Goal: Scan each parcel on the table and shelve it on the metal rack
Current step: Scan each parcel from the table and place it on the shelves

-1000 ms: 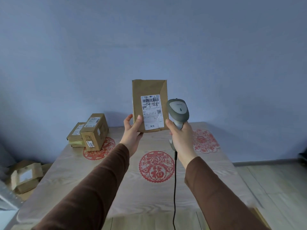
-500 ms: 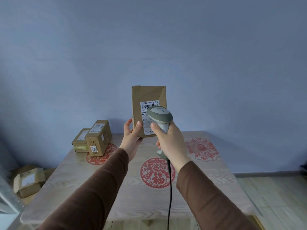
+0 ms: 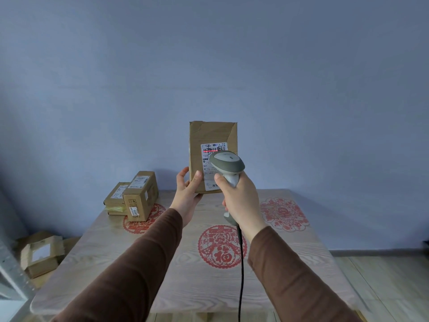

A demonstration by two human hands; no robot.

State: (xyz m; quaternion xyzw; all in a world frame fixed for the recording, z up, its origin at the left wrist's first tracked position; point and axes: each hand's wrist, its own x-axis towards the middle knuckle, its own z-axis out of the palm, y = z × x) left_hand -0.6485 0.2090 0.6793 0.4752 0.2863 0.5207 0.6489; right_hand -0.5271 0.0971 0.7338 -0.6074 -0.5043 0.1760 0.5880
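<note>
My left hand [image 3: 188, 191] grips the lower left corner of a brown parcel [image 3: 210, 140], held upright above the table with its white label facing me. My right hand [image 3: 241, 198] grips a grey handheld scanner [image 3: 228, 167] just in front of the label's lower right part. A red scan line lies across the barcode near the label's top. Two more brown parcels [image 3: 137, 197] sit together at the table's far left.
The wooden table [image 3: 111, 259] carries three red paper-cut decorations. The scanner's black cable [image 3: 241, 273] hangs down over the table. Cardboard boxes [image 3: 40, 256] lie on the floor at left, beside a metal rack post [image 3: 11, 273]. A blue wall stands close behind.
The scanner has moved left from beside the parcel to in front of its label, and a red scan line now shows on the barcode. The parcel stays in my left hand.
</note>
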